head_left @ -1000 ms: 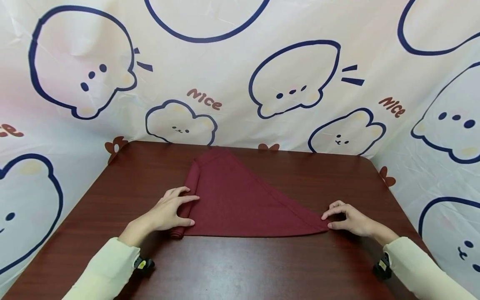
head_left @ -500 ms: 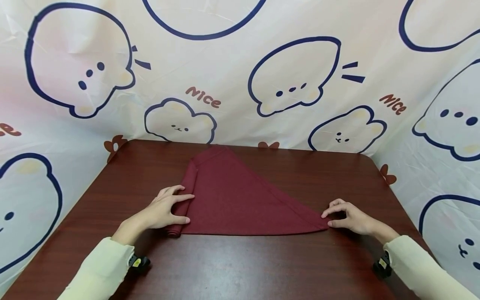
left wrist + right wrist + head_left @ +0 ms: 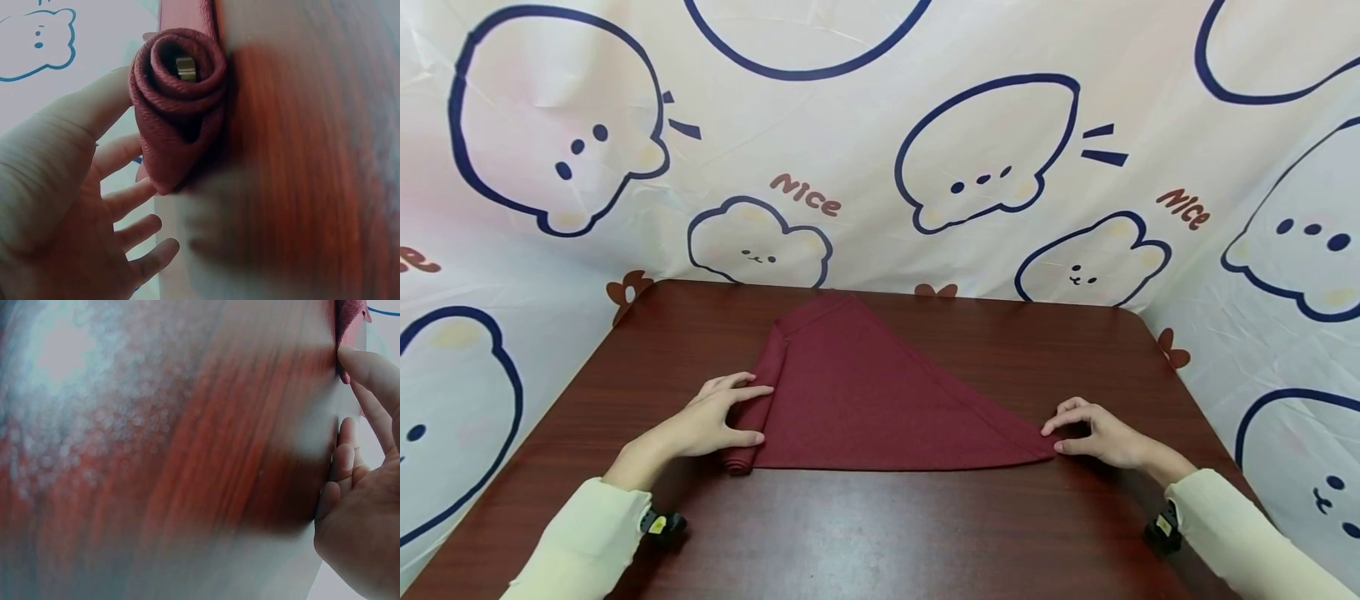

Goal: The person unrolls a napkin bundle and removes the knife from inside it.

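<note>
Across the table lies a dark red cloth point(image 3: 865, 392), flat and roughly triangular, its left side wound into a narrow roll point(image 3: 758, 408). My left hand point(image 3: 703, 421) rests over that roll, with the thumb and index finger reaching across it. Up close in the left wrist view, the near end of the roll point(image 3: 181, 106) shows its spiral layers and a small gold-coloured piece point(image 3: 186, 69) inside. On the right, my right hand point(image 3: 1101, 433) holds the cloth's pointed corner at the thumb and index fingertips. The right wrist view catches a bit of that corner point(image 3: 351, 325) beside the thumb.
The brown wooden table point(image 3: 865, 533) runs back to a pale curtain point(image 3: 857, 125) printed with cartoon bears, which also closes off both sides. Dark wrist devices sit at the left sleeve point(image 3: 587, 533) and right sleeve point(image 3: 1232, 517).
My left hand has slid left with the roll, and the flat part of the cloth has grown wider on that side. The right hand has stayed at the right corner.
</note>
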A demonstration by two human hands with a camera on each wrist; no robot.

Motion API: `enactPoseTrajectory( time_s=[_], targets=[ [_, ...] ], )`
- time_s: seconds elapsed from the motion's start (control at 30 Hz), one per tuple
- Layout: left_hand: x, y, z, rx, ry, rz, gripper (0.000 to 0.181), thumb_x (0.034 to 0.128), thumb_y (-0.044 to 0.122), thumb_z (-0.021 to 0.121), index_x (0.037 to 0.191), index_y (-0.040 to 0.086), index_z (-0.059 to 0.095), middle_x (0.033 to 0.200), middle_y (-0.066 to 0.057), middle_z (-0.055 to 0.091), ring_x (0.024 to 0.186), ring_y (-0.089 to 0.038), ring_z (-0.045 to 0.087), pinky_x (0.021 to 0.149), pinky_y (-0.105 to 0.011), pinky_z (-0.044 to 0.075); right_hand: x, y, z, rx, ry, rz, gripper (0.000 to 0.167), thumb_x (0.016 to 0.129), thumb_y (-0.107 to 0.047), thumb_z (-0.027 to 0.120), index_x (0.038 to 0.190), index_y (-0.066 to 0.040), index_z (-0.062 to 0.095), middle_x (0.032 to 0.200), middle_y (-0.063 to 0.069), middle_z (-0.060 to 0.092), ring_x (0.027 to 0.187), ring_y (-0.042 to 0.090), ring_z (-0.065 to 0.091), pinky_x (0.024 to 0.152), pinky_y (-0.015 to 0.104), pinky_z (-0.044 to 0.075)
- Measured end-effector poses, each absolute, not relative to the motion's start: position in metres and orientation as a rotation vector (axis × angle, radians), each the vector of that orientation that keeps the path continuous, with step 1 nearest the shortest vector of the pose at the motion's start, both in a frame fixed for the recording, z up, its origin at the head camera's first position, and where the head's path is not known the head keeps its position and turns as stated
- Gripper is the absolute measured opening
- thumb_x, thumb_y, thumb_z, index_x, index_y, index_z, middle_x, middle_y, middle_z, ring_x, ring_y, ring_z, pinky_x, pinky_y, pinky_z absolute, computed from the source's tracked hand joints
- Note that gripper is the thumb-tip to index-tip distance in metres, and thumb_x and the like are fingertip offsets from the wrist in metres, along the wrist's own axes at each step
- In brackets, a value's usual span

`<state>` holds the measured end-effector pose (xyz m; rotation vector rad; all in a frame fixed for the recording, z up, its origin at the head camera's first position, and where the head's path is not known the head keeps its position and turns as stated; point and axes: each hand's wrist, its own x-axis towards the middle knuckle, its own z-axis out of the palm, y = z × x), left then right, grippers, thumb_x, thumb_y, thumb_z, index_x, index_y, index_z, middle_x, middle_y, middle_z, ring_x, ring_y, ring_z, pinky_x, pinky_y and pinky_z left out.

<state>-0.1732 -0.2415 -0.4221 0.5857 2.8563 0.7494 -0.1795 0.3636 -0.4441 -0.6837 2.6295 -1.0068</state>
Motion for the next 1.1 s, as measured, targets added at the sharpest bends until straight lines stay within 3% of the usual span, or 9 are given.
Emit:
enactPoseTrajectory(
  time_s=[0.6, 1.1],
  targets=[
    [-0.173, -0.262, -0.425, 0.583, 2.821, 0.822, 0.067, 0.0826, 0.034, 0.081, 0.141, 0.009, 0.059, 0.146, -0.029, 0.047, 0.134, -0.055, 0.034, 0.103, -0.072, 0.033, -0.180, 0.364, -0.444, -0.676, 2.628, -0.999, 0.016, 0.089, -0.018, 0.077, 0.105, -0.018, 0.077, 0.113, 0.005, 0.054, 0.106, -0.005, 0.040, 0.088, 0.024, 0.039],
    [-0.170, -0.253, -0.416, 0.576, 2.851, 0.811, 0.065, 0.0849, 0.032, 0.080, 0.142, 0.011, 0.057, 0.150, -0.027, 0.043, 0.137, -0.051, 0.031, 0.104, -0.072, 0.034, -0.179, 0.363, -0.443, -0.704, 2.640, -1.002, 0.016, 0.089, -0.016, 0.077, 0.105, -0.018, 0.077, 0.112, 0.005, 0.054, 0.105, -0.005, 0.041, 0.088, 0.023, 0.039]
  ],
)
